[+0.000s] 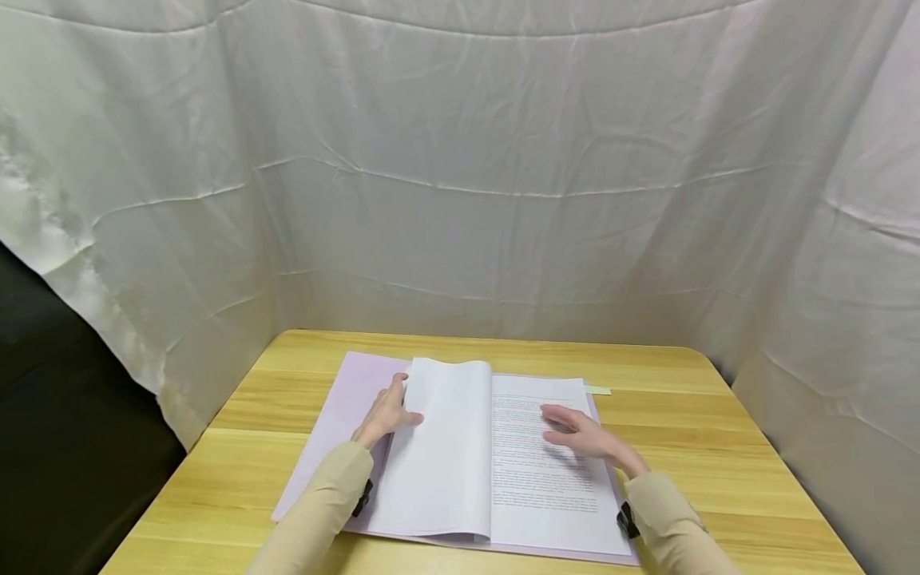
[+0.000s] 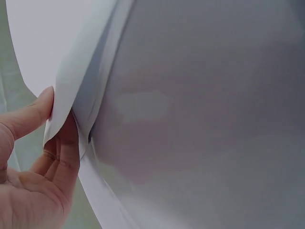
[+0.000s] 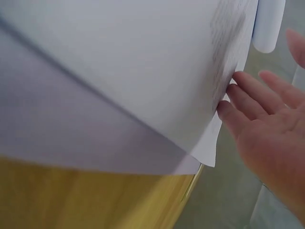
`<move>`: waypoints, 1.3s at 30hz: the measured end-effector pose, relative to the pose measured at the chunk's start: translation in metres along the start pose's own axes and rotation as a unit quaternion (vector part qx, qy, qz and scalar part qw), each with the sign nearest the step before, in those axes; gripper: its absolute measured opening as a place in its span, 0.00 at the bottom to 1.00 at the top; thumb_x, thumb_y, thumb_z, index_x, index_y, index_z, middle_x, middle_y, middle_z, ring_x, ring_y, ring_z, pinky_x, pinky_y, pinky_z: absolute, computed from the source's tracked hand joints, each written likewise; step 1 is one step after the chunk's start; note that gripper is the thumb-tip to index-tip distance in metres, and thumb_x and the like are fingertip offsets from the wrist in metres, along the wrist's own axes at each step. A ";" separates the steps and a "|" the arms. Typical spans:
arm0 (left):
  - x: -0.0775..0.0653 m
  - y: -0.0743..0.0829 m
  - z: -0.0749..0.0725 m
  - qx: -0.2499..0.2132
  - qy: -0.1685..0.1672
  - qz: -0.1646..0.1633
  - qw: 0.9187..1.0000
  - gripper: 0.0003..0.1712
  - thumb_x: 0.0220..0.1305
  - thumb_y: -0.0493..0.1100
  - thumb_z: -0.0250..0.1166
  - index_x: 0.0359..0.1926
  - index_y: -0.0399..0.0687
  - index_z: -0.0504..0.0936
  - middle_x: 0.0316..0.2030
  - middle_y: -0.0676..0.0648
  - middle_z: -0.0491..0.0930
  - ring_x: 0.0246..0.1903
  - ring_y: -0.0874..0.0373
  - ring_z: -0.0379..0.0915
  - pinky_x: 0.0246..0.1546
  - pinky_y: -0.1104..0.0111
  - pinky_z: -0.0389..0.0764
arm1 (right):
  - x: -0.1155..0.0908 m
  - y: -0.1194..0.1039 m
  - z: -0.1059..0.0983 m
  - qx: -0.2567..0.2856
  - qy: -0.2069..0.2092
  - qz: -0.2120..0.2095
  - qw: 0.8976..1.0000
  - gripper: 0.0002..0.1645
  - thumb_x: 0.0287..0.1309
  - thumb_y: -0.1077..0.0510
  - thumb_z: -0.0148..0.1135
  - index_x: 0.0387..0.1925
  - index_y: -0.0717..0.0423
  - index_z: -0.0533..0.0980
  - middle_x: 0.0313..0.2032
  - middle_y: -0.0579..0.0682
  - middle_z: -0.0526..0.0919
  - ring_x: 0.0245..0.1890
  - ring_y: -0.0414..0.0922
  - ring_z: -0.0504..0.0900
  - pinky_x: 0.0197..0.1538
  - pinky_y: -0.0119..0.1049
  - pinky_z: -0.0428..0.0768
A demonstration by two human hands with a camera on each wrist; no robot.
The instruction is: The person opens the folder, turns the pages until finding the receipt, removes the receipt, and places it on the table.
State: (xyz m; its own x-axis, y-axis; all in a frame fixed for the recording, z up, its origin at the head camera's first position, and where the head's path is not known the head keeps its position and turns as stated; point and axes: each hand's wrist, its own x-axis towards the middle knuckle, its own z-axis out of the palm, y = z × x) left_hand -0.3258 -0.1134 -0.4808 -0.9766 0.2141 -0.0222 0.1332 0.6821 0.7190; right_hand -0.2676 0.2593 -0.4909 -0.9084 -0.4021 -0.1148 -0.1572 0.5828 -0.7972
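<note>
A lilac folder (image 1: 352, 399) lies spread on the table, with a stack of white sheets inside. Turned over to the left side are blank-looking sheets (image 1: 442, 447) that bulge near the spine; a page of printed text (image 1: 539, 479) faces up on the right. My left hand (image 1: 384, 415) is at the outer edge of the turned sheets. Its thumb (image 2: 35, 114) lies on one face of the paper and its fingers tuck behind, pinching the edge. Over the printed page is my right hand (image 1: 585, 435), fingers extended, fingertips (image 3: 225, 109) close to the paper and holding nothing.
A pale yellow-green tab (image 1: 599, 390) sticks out past the folder's upper right edge. The wooden table (image 1: 719, 447) has rounded far corners. Light grey curtains (image 1: 503, 200) hang behind and at both sides, with a dark area (image 1: 65, 431) at the left.
</note>
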 end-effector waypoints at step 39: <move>0.002 -0.004 0.009 0.122 -0.005 -0.003 0.992 0.41 0.49 0.35 0.76 0.65 0.31 0.71 0.56 0.28 0.71 0.52 0.37 0.68 0.58 0.46 0.74 | 0.037 0.035 -0.031 -0.115 0.136 0.012 0.984 0.30 0.63 0.61 0.62 0.64 0.72 0.70 0.65 0.75 0.70 0.68 0.74 0.64 0.72 0.70 0.60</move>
State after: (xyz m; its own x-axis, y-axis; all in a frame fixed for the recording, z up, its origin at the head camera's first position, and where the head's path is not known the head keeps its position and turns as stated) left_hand -0.3268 -0.1096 -0.4901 -0.9759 0.2157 -0.0339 0.1657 0.8327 0.5284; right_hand -0.3187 0.2873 -0.5048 -0.9783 -0.1995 0.0560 -0.1889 0.7471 -0.6373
